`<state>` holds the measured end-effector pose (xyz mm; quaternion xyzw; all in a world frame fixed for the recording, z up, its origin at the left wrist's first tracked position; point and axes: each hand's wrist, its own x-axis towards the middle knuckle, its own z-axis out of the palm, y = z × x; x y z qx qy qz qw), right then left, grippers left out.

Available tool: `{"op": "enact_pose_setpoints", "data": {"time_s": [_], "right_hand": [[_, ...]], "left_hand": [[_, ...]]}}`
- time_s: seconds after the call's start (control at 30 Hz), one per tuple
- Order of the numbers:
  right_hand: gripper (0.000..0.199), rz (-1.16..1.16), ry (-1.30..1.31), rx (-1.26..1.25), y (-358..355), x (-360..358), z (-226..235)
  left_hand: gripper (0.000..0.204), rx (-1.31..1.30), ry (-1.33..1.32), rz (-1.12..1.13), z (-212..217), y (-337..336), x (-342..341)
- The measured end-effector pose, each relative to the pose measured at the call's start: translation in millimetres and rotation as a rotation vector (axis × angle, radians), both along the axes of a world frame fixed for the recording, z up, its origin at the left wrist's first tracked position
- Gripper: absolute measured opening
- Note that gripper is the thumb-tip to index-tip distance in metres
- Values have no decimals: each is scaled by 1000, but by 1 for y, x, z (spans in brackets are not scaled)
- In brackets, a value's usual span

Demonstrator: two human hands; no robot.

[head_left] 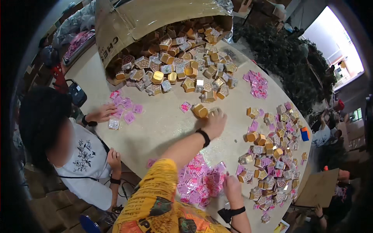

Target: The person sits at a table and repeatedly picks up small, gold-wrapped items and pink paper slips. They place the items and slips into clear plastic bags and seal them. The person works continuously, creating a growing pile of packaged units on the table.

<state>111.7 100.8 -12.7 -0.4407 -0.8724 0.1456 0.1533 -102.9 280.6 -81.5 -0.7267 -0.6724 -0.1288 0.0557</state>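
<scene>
Yellow sleeve [157, 180] | gold piece [200, 110] just left of left grip [214, 125] | right grip [233, 188] beside packets [200, 180] | closure: can't tell

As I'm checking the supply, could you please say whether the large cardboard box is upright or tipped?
Tipped: the cardboard box opens sideways, and gold pieces spread from it onto the table.

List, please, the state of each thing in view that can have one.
Cardboard box: open, on its side.
Gold pieces at the box: heaped, spilling out.
Pink packets in front: loosely piled.
Gold pieces at right: scattered among pink packets.
Left hand: fingers near a gold piece, grip unclear.
Right hand: fingers curled, grip unclear.
Co-worker's hand: fingers extended.
</scene>
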Motion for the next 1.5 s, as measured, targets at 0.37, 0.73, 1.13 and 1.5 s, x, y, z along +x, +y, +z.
{"op": "enact_pose_setpoints", "data": {"time_s": [0.37,0.73,1.13,1.5], "right_hand": [[10,-43,86,-62,-22,9,-1],[9,-52,187,-30,-68,49,10],[7,-97,381,239,-24,69,84],[9,67,214,308,-33,63,98]], "left_hand": [[49,-175,-20,83,-47,-33,6],[27,-212,-346,285,-43,-44,23],[53,-164,-1125,-412,78,-192,74],[57,44,-994,-486,118,-231,83]]}}
